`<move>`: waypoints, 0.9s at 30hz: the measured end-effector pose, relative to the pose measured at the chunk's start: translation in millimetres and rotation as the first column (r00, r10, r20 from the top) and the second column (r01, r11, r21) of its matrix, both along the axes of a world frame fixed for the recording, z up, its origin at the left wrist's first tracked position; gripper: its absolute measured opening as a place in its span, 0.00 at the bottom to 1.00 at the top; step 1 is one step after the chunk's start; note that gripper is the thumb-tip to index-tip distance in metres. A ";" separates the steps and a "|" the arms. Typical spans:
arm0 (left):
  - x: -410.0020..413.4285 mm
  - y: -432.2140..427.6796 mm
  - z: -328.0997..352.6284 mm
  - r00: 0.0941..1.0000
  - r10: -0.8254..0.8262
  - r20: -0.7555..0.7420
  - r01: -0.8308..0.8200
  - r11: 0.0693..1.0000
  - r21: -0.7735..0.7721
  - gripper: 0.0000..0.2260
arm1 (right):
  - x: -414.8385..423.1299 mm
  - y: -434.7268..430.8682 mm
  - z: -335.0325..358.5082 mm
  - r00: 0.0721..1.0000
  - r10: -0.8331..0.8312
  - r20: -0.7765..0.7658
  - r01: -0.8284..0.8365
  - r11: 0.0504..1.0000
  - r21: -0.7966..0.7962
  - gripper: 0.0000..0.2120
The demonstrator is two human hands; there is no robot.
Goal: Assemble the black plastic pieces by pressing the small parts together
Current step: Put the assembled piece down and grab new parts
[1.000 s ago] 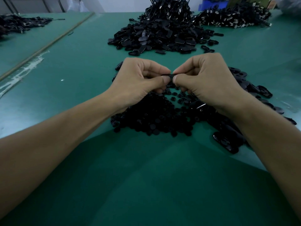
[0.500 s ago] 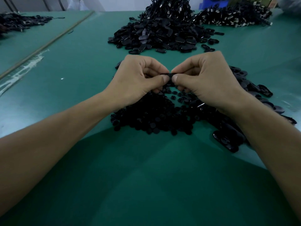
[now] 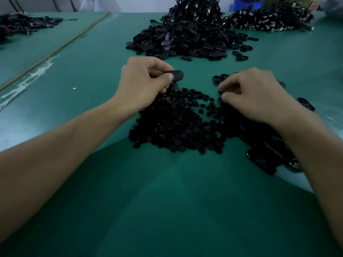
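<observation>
My left hand (image 3: 141, 84) pinches a black oval plastic piece (image 3: 177, 75) between thumb and forefinger, held just above the green table (image 3: 167, 201). My right hand (image 3: 256, 97) is apart from it, to the right, with fingers curled and thumb and forefinger close together over loose black parts. It is blurred, so a grip cannot be made out. Below both hands lies a heap of small round black parts (image 3: 176, 127). Larger black oval shells (image 3: 263, 151) lie under my right forearm.
A big pile of black oval pieces (image 3: 185, 39) sits farther back in the middle, with cabled parts (image 3: 269, 21) behind it to the right. Another dark pile (image 3: 24, 25) lies far left beyond a table seam (image 3: 55, 51).
The hands were together pressing one piece between them. Now they have parted: the left keeps the oval piece, and the right has swung right and down toward the loose parts.
</observation>
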State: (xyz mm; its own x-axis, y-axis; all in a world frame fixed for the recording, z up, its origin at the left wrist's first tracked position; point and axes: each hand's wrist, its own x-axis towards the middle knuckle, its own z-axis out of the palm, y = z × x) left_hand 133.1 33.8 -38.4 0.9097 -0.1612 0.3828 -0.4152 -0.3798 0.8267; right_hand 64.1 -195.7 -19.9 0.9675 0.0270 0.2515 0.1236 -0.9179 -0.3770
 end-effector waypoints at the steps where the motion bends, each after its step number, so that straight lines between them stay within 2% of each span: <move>1: 3.2 2.7 -1.3 0.999 0.045 0.016 -0.045 0.999 -0.003 0.07 | -0.5 -2.8 0.4 0.999 -0.007 -0.053 0.005 0.999 -0.053 0.11; 5: 12.2 12.1 -5.2 0.986 0.157 0.055 -0.156 0.988 -0.011 0.07 | -1.3 -3.2 2.3 0.991 -0.025 -0.129 0.011 0.994 -0.111 0.10; 15: 24.0 22.9 -13.8 0.974 0.222 0.055 -0.227 0.965 0.129 0.03 | -0.7 -2.7 -1.0 0.988 -0.105 -0.117 0.108 0.994 0.016 0.08; 18: 23.6 22.6 -14.0 0.975 0.215 0.053 -0.221 0.960 0.174 0.02 | 0.9 -4.4 -2.9 0.990 -0.104 -0.094 0.110 0.993 0.051 0.12; 22: 21.4 21.5 -14.7 0.971 0.225 0.083 -0.238 0.949 0.205 0.07 | 2.8 -6.8 -4.5 0.994 -0.108 -0.013 0.109 0.982 0.153 0.18; 24: 18.3 21.0 -13.7 0.963 0.236 0.133 -0.261 0.940 0.220 0.09 | 1.4 -4.2 -3.8 0.995 -0.090 0.048 0.075 0.965 0.253 0.12; 27: 8.5 12.8 -6.7 0.952 0.227 0.206 -0.270 0.939 0.212 0.03 | -2.6 6.7 -2.8 0.992 0.005 0.127 -0.049 0.936 0.348 0.04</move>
